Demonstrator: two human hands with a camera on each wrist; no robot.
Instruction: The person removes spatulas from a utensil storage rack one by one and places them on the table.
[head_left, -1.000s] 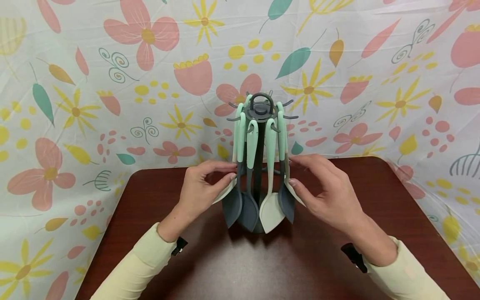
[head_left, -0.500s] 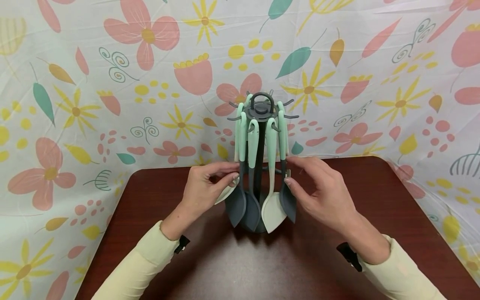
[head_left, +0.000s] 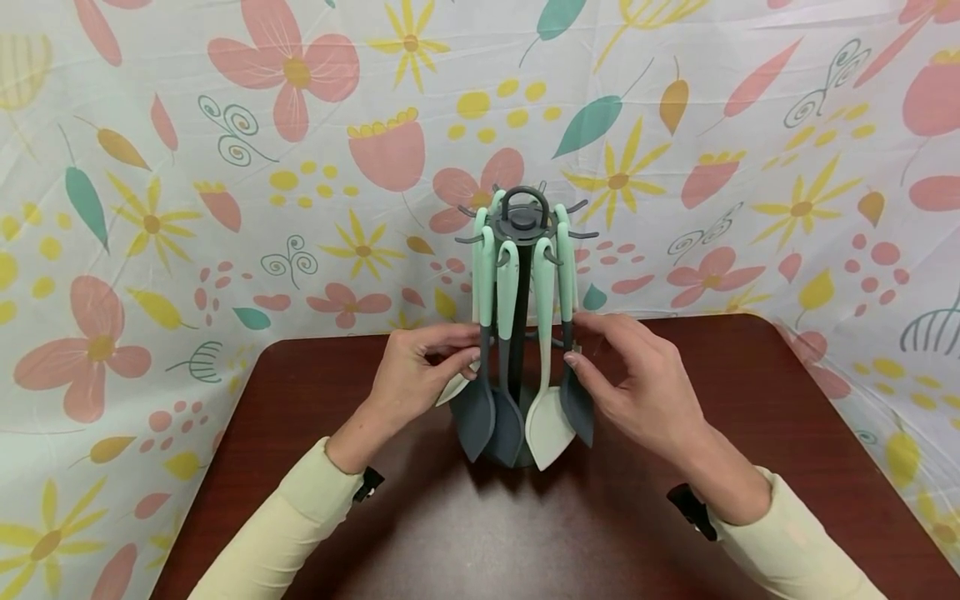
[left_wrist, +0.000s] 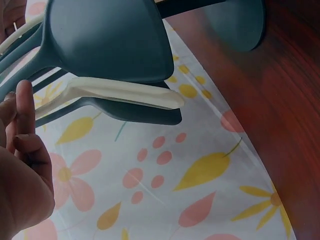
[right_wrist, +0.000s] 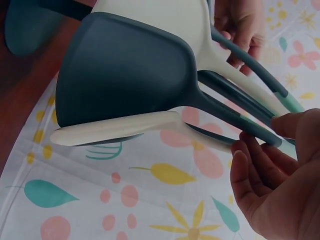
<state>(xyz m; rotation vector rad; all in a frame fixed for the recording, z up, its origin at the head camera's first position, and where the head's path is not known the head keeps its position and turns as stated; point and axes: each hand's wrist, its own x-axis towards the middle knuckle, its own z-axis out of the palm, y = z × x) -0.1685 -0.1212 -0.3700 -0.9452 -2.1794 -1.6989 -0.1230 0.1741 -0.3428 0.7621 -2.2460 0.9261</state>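
Note:
A dark utensil rack (head_left: 522,218) holds kitchen tools by mint handles. My left hand (head_left: 412,371) is at the rack's left side, thumb and fingertips pinching the neck of a cream utensil (head_left: 454,388). That utensil appears edge-on in the left wrist view, beneath a dark spatula (left_wrist: 110,40). On the opposite side, my right hand (head_left: 648,387) pinches the shaft of a dark-headed turner (right_wrist: 125,70), with the thumb in front. A cream utensil (right_wrist: 120,126) hangs just beside this turner. Facing front are a cream turner (head_left: 549,425) and another dark tool (head_left: 506,429).
The rack stands on a dark red-brown table (head_left: 495,542) near its back edge. Behind and around the table hangs a floral cloth (head_left: 285,167). Several bare hooks (head_left: 583,236) stick out from the rack's top.
My left hand has moved slightly right, and my right hand slightly left, closer to the rack. The front utensils have shifted a little to the right.

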